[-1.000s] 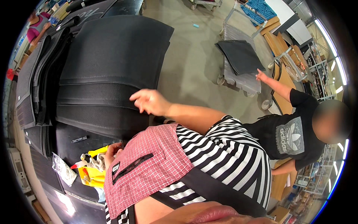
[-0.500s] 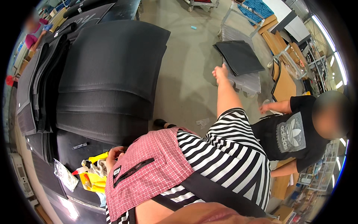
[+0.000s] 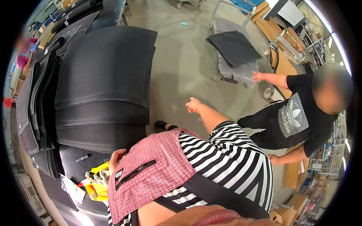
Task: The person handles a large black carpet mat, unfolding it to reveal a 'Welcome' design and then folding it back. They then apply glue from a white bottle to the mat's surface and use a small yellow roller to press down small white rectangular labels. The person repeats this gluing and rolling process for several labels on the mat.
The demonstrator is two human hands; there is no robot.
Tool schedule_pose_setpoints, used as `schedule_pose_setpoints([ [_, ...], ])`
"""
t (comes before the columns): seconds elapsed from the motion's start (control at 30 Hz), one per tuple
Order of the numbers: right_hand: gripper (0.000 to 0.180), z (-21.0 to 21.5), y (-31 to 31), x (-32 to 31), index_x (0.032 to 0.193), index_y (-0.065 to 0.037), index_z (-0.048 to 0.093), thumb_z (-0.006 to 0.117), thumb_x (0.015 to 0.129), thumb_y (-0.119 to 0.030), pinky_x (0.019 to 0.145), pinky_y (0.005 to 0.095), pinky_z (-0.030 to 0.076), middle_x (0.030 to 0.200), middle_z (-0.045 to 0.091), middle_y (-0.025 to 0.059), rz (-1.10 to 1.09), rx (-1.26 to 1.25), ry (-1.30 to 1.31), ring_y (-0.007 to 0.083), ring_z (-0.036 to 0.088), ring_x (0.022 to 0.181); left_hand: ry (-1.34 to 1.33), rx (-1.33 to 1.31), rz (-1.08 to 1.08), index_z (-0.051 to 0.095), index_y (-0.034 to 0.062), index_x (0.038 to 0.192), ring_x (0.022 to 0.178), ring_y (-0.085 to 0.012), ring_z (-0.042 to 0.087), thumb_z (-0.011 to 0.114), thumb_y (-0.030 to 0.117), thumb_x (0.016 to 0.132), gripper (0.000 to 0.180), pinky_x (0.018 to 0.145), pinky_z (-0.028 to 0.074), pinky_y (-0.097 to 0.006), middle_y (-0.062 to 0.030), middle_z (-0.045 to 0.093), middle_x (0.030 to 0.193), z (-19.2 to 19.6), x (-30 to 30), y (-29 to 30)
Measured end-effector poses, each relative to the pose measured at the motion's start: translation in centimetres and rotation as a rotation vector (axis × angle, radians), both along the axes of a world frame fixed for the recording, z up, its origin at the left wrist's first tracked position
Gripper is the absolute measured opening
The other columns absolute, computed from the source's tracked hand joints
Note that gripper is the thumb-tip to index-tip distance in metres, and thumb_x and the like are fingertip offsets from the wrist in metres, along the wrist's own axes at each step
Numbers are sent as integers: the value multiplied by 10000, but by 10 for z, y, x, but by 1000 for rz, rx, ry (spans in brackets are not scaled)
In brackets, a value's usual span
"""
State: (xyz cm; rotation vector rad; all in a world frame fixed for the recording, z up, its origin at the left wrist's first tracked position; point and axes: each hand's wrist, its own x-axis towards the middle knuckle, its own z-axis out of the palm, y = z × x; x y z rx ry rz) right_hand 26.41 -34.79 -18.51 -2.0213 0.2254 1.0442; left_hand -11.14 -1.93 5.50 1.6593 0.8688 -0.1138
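Note:
My right hand (image 3: pixel 193 105) is held out over the grey floor beside the mat stack, its fingers loosely bent and nothing in it. My left hand (image 3: pixel 117 158) is at the table edge, partly behind my pink checked apron (image 3: pixel 147 165). Its visible fingers are loosely bent and hold nothing I can see. Next to it lie yellow-and-grey work gloves (image 3: pixel 100 171) and a bottle with a red tip (image 3: pixel 83 182). A dark marker pen (image 3: pixel 82 158) rests on the black table (image 3: pixel 69 154). In front of me is a tall stack of black mats (image 3: pixel 105 67), their near edges stepped.
More black mats (image 3: pixel 34 101) are piled at the left. A co-worker in black (image 3: pixel 294 113) stands at the right, one arm towards a flat cart (image 3: pixel 233 73) bearing dark sheets (image 3: pixel 235 49). Behind are cardboard panels (image 3: pixel 284 71). Another person (image 3: pixel 24 56) is at the far left.
My right hand has drawn back from near the cart, leftward and closer to me. The co-worker has raised an arm towards the cart. My left hand stays by the gloves.

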Motion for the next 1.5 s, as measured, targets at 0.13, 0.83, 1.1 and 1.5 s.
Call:
schedule_pose_setpoints([
  [0.13, 593, 2, -5, -7, 1402, 65, 399, 607, 882, -130, 568, 337, 510, 669, 667, 106, -10, -81, -139, 214, 643, 544, 23, 19, -6, 634, 43, 1185, 972, -167, 622, 656, 70, 903, 284, 922, 467, -296, -78, 683, 1012, 2, 4, -4],
  [0.83, 692, -40, 22, -16, 1463, 43, 327, 634, 897, -210, 552, 345, 533, 847, 715, 144, 652, -212, -213, 214, 694, 619, -13, 30, 63, 638, 38, 1176, 973, -172, 628, 655, 53, 904, 273, 931, 469, -284, -81, 682, 1014, 5, -17, -8],
  [1.1, 608, -37, 39, -21, 1363, 94, 458, 616, 870, -225, 748, 399, 565, 992, 714, 210, 962, -300, -398, 258, 734, 705, 10, -20, 157, 633, 25, 1181, 954, -162, 627, 628, 46, 935, 247, 905, 482, -278, -78, 675, 1012, 12, -22, -13],
  [1.5, 596, -27, 52, -29, 1371, 55, 491, 604, 861, -233, 838, 418, 549, 1168, 661, 241, 769, -332, -243, 294, 732, 731, 60, 4, 157, 629, 27, 1192, 957, -165, 620, 619, 57, 941, 253, 917, 475, -284, -83, 672, 1018, 22, -16, -12],
])
